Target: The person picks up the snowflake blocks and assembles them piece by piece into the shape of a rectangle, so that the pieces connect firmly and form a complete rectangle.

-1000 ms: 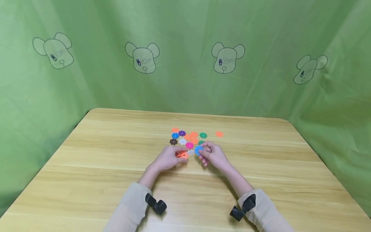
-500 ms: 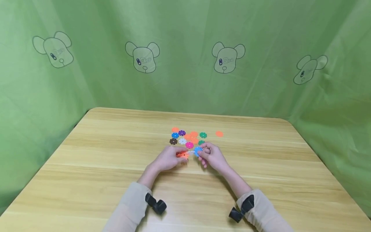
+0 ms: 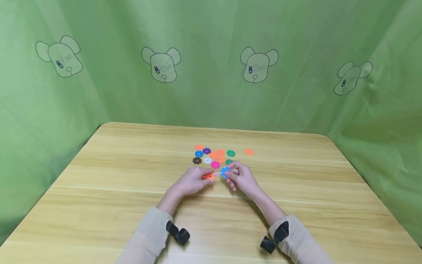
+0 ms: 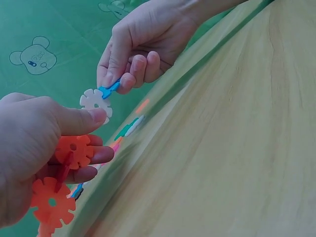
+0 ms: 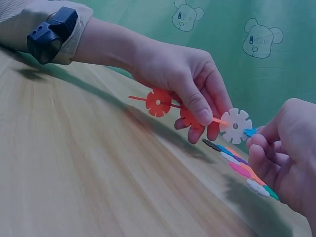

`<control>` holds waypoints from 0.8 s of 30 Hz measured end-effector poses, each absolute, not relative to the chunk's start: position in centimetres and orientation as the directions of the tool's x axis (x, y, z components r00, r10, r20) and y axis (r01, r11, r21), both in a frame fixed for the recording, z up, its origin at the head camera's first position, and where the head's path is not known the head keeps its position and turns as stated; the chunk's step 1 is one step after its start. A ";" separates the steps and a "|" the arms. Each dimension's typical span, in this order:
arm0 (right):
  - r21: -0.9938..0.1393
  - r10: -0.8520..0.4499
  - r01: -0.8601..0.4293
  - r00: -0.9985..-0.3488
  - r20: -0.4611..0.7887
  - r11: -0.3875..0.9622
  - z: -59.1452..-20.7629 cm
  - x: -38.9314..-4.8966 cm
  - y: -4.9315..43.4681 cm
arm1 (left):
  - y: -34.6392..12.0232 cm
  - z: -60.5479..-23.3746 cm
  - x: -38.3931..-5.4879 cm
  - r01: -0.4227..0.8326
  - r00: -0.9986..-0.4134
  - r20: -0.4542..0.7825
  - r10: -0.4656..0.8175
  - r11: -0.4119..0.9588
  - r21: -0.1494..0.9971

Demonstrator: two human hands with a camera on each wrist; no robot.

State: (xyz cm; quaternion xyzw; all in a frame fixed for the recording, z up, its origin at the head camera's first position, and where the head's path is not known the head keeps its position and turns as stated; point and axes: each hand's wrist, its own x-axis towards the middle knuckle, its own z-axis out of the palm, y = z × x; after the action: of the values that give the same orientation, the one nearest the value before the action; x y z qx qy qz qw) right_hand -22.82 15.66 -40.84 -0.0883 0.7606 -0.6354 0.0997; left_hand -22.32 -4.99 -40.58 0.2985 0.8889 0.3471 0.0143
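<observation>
We have the left hand [image 3: 191,180] about half curled, thumb one side and fingers the other, gripping a chain of orange slotted flower discs [image 5: 188,117]. Right hand [image 3: 243,178] is in a tight pinch, thumb and forefinger on a blue disc [image 3: 225,172], other fingers curled in. Between the hands we see a white disc [image 5: 236,117] at the chain's right end; the blue disc touches its rim at an angle, and we can't tell how deep it is slotted. The chain is held just above the wooden table [image 3: 211,227], long axis running left to right across the person's front, white end pointing at the right hand. Just beyond the hands, loose discs lie flat: pink [image 3: 215,165], white, dark brown [image 3: 197,160], purple [image 3: 206,151], blue, green [image 3: 230,153] and an orange cluster [image 3: 220,156], plus one lone orange disc [image 3: 249,151] off to the right. Both beige sleeves [image 3: 141,234] carry black wrist cameras [image 3: 181,236]; green curtain [image 3: 211,102] with round-eared animal heads behind.
</observation>
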 end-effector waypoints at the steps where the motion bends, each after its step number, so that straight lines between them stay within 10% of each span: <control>1: -0.984 -0.264 -0.011 -0.964 -0.037 0.178 -40.8 -22.8 15.7 | -5.0 -40.6 -22.3 0.526 -0.817 0.184 0.546 0.576 0.626; 24: -0.983 -0.325 -0.007 -0.944 -0.053 0.181 -41.2 -22.5 15.4 | -5.1 -40.8 -22.4 0.487 -0.832 0.145 0.535 0.581 0.652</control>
State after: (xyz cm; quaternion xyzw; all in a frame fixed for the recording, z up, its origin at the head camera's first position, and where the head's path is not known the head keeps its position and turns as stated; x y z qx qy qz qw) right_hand -22.47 15.44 -41.20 -0.1092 0.7580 -0.6305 0.1261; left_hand -22.38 -5.14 -40.76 0.2877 0.8886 0.3558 0.0336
